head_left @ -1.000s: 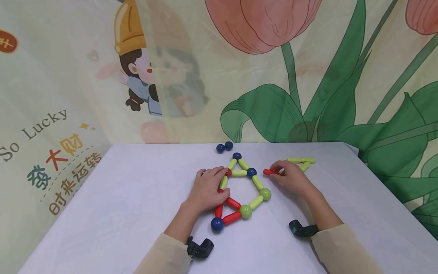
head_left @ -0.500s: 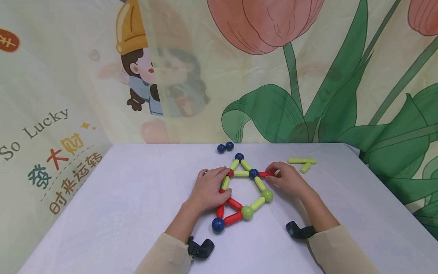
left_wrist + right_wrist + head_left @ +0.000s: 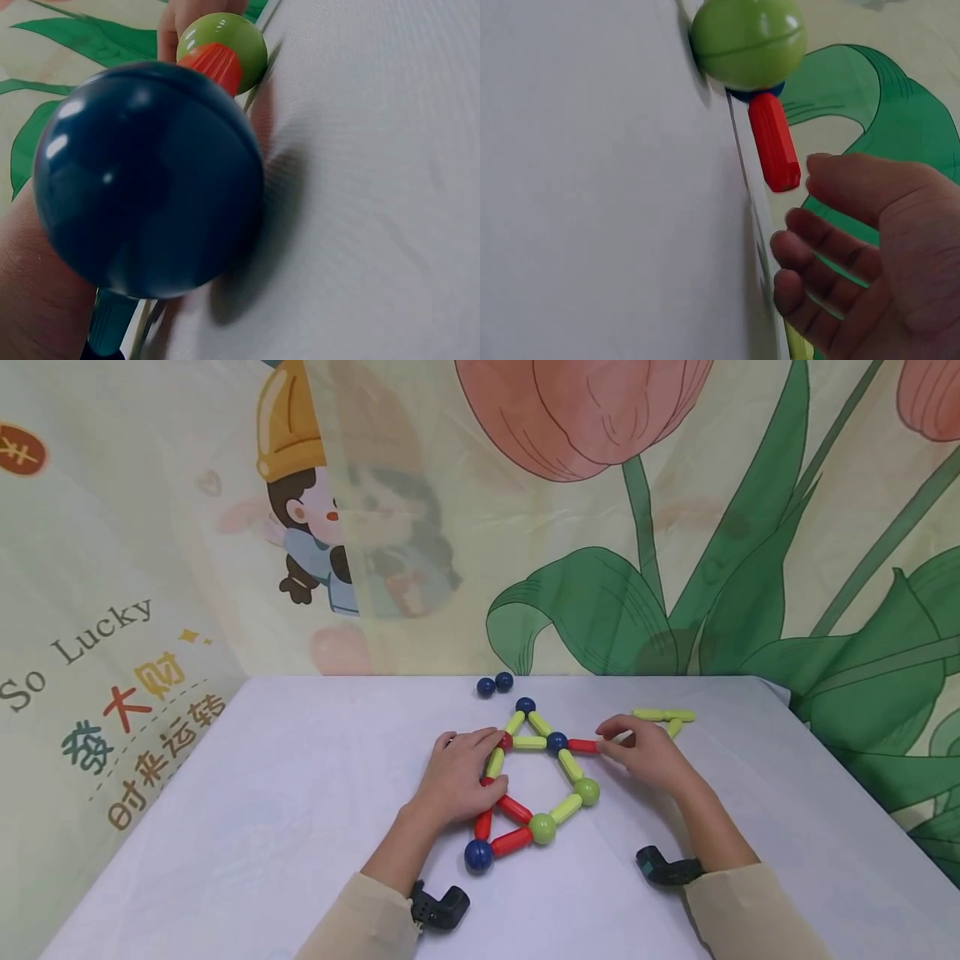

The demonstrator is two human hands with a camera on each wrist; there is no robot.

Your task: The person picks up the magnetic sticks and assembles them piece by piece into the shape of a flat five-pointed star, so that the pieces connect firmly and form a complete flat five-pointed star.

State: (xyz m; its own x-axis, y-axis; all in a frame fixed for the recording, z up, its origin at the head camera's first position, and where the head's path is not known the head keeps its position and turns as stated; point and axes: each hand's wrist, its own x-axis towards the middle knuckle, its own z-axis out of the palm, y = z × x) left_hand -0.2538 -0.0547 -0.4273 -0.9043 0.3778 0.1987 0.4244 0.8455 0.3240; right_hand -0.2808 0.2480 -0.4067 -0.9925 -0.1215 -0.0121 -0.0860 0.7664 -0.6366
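Note:
A flat frame of magnetic rods and balls lies on the table, its sticks yellow-green and red. My left hand rests along its left side, fingertips at the upper red ball and thumb over the lower red ball. From the blue ball at the frame's upper right, a red magnetic rod sticks out to the right. My right hand is right beside its outer end; in the right wrist view the thumb and fingers are spread apart, with the rod's end bare. A large blue ball fills the left wrist view.
Two loose blue balls lie at the back edge of the white table. Several yellow-green rods lie behind the right hand. A printed cloth backdrop stands behind the table.
My right hand brought the red rod left against the blue ball, then let go and drew back a little to the right. The left hand has stayed on the frame.

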